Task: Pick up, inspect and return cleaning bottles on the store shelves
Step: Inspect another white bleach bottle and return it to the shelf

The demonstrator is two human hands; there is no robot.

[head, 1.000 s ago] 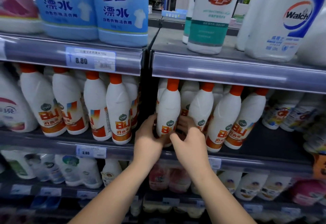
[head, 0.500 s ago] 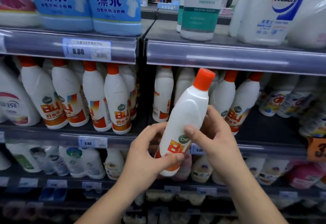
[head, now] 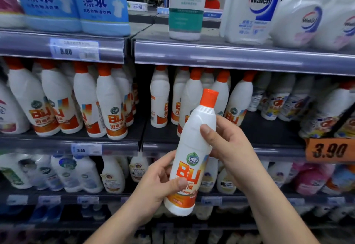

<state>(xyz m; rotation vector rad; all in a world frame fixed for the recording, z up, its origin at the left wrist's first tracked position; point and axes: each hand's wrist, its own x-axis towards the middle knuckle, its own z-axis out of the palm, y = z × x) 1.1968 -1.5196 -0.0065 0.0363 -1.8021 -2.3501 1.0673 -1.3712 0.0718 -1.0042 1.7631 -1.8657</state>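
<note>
Held bottle (head: 192,153): slim white plastic, smooth and slightly glossy, tapering at the shoulder to a ribbed orange screw cap, tilted with the cap up and to the right. Label on the lower half: round green emblem, large orange "84", orange band with small print too blurred to read. It is off the shelf, in the air in front of the middle shelf's (head: 269,140) front edge. Left hand (head: 159,184) grips the labelled base, thumb across the front; right hand (head: 228,147) curls round the shoulder, thumb on the front. Matching bottles (head: 111,105) stand in rows behind. Upper shelf: white "Lifebuoy" bottle (head: 185,7), "Walch" jug (head: 253,9). Price tags read "8.00" (head: 75,49), "3.80" (head: 86,150); an orange sign (head: 329,150) reads "3.90".
</note>
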